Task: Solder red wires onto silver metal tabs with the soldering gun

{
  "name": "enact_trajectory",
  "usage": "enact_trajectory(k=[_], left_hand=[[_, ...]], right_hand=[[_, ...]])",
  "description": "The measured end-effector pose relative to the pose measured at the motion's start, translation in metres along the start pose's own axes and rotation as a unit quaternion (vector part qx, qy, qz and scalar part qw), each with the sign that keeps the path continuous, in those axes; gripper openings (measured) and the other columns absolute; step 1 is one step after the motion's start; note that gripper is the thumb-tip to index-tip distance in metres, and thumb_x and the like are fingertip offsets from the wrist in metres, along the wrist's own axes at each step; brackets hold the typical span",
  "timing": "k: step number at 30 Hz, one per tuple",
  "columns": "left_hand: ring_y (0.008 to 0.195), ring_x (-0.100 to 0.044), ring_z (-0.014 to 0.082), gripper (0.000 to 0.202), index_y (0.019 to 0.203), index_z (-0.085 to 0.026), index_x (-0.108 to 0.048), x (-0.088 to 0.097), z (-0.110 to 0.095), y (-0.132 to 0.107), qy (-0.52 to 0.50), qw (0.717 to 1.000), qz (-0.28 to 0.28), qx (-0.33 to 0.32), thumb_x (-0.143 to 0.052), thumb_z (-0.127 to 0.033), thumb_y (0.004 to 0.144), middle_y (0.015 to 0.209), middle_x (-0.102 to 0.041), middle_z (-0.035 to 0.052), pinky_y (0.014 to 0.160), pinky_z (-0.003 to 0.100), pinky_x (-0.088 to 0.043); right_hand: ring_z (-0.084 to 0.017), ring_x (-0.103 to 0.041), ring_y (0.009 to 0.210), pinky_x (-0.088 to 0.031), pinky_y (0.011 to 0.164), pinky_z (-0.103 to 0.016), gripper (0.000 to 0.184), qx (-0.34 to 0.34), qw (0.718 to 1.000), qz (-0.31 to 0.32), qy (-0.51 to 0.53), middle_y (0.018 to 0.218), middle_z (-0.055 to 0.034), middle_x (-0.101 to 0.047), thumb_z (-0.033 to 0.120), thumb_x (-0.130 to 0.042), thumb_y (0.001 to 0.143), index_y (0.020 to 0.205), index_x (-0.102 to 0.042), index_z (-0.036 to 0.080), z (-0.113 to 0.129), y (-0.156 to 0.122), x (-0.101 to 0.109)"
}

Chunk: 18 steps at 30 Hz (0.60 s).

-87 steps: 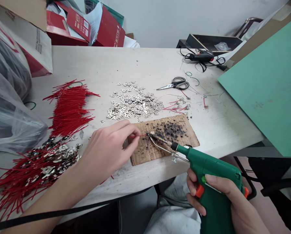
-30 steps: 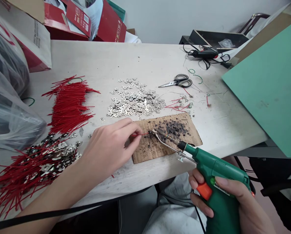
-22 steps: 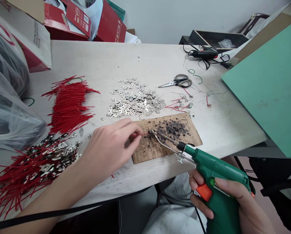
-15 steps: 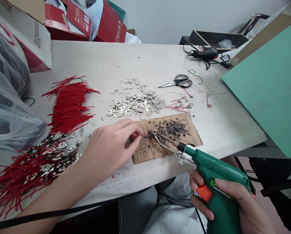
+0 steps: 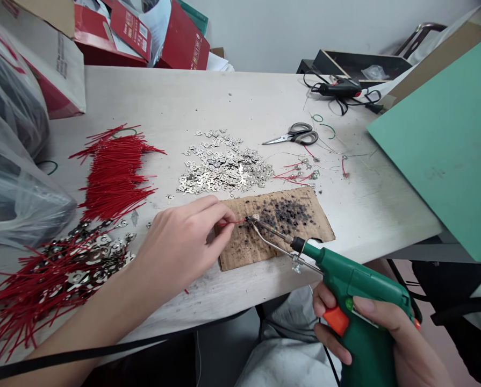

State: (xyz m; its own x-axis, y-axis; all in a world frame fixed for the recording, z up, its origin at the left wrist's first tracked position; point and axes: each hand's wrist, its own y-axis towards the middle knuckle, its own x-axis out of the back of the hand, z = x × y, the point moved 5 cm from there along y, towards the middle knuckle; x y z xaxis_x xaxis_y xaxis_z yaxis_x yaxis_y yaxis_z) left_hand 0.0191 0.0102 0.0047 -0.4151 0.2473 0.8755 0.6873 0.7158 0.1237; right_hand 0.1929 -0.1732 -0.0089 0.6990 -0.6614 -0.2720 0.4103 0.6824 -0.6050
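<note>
My left hand (image 5: 187,244) pinches a short red wire (image 5: 238,221) between thumb and fingers, over the left part of a scorched cardboard piece (image 5: 240,255). The wire's far end meets a small metal tab (image 5: 255,217) on the cardboard. Wrapped round the handle of a green soldering gun (image 5: 361,279) with an orange trigger is my right hand (image 5: 389,328). The gun's tip and its thin solder feed tube (image 5: 270,244) reach the spot where wire and tab meet. Exactly how they touch is too small to tell.
Behind the cardboard lies a heap of metal tabs (image 5: 228,166). Red wires (image 5: 113,180) are stacked at left, with wired tabs (image 5: 63,285) nearer me. Scissors (image 5: 294,134), a black-and-red corded tool (image 5: 339,88) and a green board (image 5: 442,145) are on the right.
The soldering gun has shifted slightly left, its tip now closer to the wire end. My left hand holds the red wire in the same place.
</note>
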Motion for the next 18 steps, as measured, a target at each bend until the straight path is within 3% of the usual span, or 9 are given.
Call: enact_trajectory(k=[18], left_hand=[[0.081, -0.069, 0.0181, 0.011, 0.097, -0.025, -0.069, -0.0003, 0.0023, -0.0004, -0.005, 1.000, 0.001, 0.014, -0.058, -0.025, 0.095, 0.096, -0.075, -0.0021, 0.073, 0.032, -0.048]], right_hand=[[-0.015, -0.046, 0.047, -0.044, 0.041, -0.029, 0.024, -0.005, 1.000, -0.007, -0.005, 0.076, -0.0085, -0.059, 0.044, -0.073, 0.078, 0.079, -0.069, 0.021, -0.0014, 0.0013, 0.0036]])
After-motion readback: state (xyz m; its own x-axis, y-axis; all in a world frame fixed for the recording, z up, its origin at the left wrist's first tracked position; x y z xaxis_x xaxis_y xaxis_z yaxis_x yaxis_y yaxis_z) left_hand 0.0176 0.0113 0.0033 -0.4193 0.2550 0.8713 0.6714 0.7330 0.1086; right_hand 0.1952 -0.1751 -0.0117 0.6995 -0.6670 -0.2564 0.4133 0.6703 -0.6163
